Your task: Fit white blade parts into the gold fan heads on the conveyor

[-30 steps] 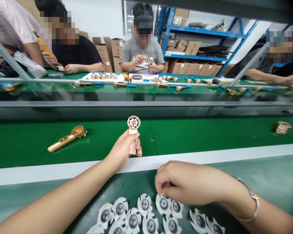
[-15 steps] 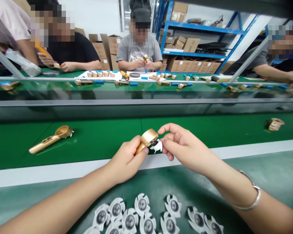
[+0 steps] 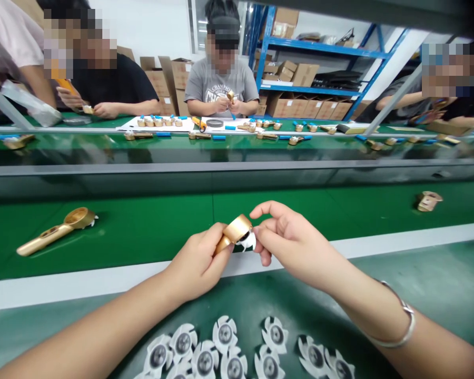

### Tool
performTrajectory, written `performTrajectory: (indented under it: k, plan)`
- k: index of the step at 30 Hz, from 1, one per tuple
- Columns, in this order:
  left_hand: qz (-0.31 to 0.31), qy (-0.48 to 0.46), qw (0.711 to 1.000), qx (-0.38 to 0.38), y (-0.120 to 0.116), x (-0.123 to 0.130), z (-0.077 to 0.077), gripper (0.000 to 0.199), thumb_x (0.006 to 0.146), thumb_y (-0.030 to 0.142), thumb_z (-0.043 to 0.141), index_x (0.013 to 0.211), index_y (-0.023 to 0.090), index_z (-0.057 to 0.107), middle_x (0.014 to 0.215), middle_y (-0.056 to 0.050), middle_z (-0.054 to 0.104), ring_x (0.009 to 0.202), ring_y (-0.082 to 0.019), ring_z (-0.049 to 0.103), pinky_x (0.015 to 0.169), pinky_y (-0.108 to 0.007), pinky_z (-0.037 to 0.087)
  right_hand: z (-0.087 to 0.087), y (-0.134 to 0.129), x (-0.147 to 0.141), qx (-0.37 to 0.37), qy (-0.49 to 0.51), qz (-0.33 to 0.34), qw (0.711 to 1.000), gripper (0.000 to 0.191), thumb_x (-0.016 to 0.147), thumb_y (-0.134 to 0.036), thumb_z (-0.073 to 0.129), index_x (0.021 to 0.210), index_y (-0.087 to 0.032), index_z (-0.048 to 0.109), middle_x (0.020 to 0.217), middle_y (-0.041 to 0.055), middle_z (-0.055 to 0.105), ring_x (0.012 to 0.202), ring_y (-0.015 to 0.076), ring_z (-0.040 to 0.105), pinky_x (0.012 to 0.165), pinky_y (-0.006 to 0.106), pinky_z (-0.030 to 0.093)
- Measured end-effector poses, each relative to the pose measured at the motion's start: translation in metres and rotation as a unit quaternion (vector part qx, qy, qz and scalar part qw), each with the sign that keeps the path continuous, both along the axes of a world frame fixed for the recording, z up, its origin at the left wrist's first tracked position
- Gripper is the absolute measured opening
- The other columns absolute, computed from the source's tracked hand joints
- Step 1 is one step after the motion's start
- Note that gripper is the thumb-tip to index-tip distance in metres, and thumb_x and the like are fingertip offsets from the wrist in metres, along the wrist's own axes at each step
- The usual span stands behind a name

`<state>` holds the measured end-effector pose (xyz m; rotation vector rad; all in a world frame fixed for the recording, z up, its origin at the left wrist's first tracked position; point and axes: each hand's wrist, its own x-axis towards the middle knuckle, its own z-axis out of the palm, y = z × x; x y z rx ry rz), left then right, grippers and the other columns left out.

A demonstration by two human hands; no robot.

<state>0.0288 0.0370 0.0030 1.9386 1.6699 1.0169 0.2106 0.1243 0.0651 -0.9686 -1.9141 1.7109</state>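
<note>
A green conveyor belt (image 3: pixel 174 210) carries a gold fan body (image 3: pixel 57 230) at the left and a small gold part (image 3: pixel 428 201) at the right. White fan blades (image 3: pixel 225 333) lie grouped on the green table (image 3: pixel 438 284) nearer the camera.

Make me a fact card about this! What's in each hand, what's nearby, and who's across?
Left hand: holding golden fan body
Right hand: fingers at white blade wheel
Right wrist: silver bracelet
Green surface, left: another golden fan
Green surface, right: small golden part
Nearest the camera: loose white wheels
Across: person in grey, handling something small
</note>
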Motion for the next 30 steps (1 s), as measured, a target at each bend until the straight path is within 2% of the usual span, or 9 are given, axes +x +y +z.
performTrajectory:
  k: [9, 12, 16, 17, 22, 25, 27, 30]
  plan:
    - [0.023, 0.117, 0.992, 0.032, 0.0001, -0.0027, -0.0001, 0.002, 0.092, 0.02, 0.04, 0.093, 0.021, 0.04, 0.074, 0.002, 0.054, 0.058, -0.013, 0.052, 0.055, -0.024, 0.035, -0.002, -0.0021, -0.0022, 0.001, 0.032, -0.005, 0.999, 0.019, 0.086, -0.012, 0.047, 0.102, -0.021, 0.043, 0.062, -0.0081, 0.059, 0.05, 0.0108, 0.056, 0.05, 0.02, 0.04]
    - [0.023, 0.136, 0.989, 0.058, 0.0001, -0.0031, 0.0004, 0.005, 0.091, 0.018, 0.041, 0.094, 0.021, 0.04, 0.073, 0.002, 0.055, 0.057, -0.013, 0.053, 0.055, -0.023, 0.036, -0.0031, -0.0037, -0.0005, 0.035, 0.04, -0.004, 0.999, 0.017, 0.088, -0.015, 0.047, 0.103, -0.022, 0.043, 0.062, -0.0084, 0.057, 0.051, 0.0111, 0.056, 0.051, 0.021, 0.041]
    - [0.024, 0.158, 0.984, 0.077, 0.0013, -0.0041, 0.0003, 0.008, 0.089, 0.015, 0.04, 0.095, 0.021, 0.04, 0.071, 0.003, 0.055, 0.055, -0.013, 0.053, 0.053, -0.023, 0.036, -0.0065, -0.0051, 0.0022, 0.13, 0.035, -0.001, 0.991, 0.02, 0.089, -0.017, 0.049, 0.107, -0.024, 0.045, 0.06, -0.009, 0.055, 0.053, 0.0123, 0.054, 0.053, 0.022, 0.042]
    - [0.024, 0.162, 0.983, 0.08, 0.0016, -0.0044, -0.0001, 0.008, 0.09, 0.015, 0.039, 0.095, 0.021, 0.04, 0.071, 0.002, 0.055, 0.056, -0.013, 0.053, 0.053, -0.023, 0.037, -0.0072, -0.0051, 0.0021, 0.13, 0.032, -0.004, 0.991, 0.02, 0.09, -0.018, 0.049, 0.108, -0.024, 0.045, 0.061, -0.0087, 0.055, 0.054, 0.0125, 0.054, 0.053, 0.022, 0.042]
    - [0.028, 0.183, 0.978, 0.095, 0.0007, -0.0053, -0.0035, 0.008, 0.09, 0.017, 0.04, 0.096, 0.022, 0.04, 0.076, 0.001, 0.058, 0.06, -0.015, 0.057, 0.056, -0.024, 0.04, -0.0067, -0.0027, -0.0031, -0.022, 0.055, -0.01, 0.998, 0.018, 0.089, -0.017, 0.048, 0.106, -0.022, 0.042, 0.063, -0.0069, 0.059, 0.05, 0.0116, 0.055, 0.05, 0.021, 0.041]
    - [0.017, 0.196, 0.976, 0.09, -0.0004, -0.005, -0.0045, 0.009, 0.089, 0.016, 0.039, 0.096, 0.021, 0.04, 0.078, 0.0, 0.059, 0.063, -0.016, 0.059, 0.057, -0.025, 0.041, -0.0061, -0.0003, -0.0048, -0.064, 0.074, -0.016, 0.995, 0.023, 0.087, -0.017, 0.051, 0.107, -0.02, 0.041, 0.062, -0.0061, 0.059, 0.048, 0.0109, 0.053, 0.049, 0.02, 0.04]
    - [0.015, 0.201, 0.976, 0.088, -0.0007, -0.0045, -0.0044, 0.009, 0.087, 0.016, 0.039, 0.095, 0.021, 0.04, 0.079, -0.001, 0.06, 0.063, -0.017, 0.059, 0.057, -0.026, 0.041, -0.0067, 0.0004, -0.0044, -0.101, 0.092, -0.016, 0.991, 0.026, 0.086, -0.018, 0.053, 0.109, -0.02, 0.041, 0.061, -0.0054, 0.059, 0.047, 0.0103, 0.051, 0.05, 0.02, 0.039]
    - [0.004, 0.187, 0.979, 0.082, -0.0004, -0.0027, -0.0039, 0.011, 0.085, 0.014, 0.04, 0.094, 0.021, 0.041, 0.081, -0.002, 0.061, 0.065, -0.018, 0.058, 0.059, -0.027, 0.04, -0.0082, -0.0005, -0.004, -0.214, 0.119, -0.002, 0.97, 0.033, 0.082, -0.02, 0.059, 0.11, -0.019, 0.041, 0.059, -0.0059, 0.055, 0.046, 0.0081, 0.045, 0.05, 0.019, 0.037]
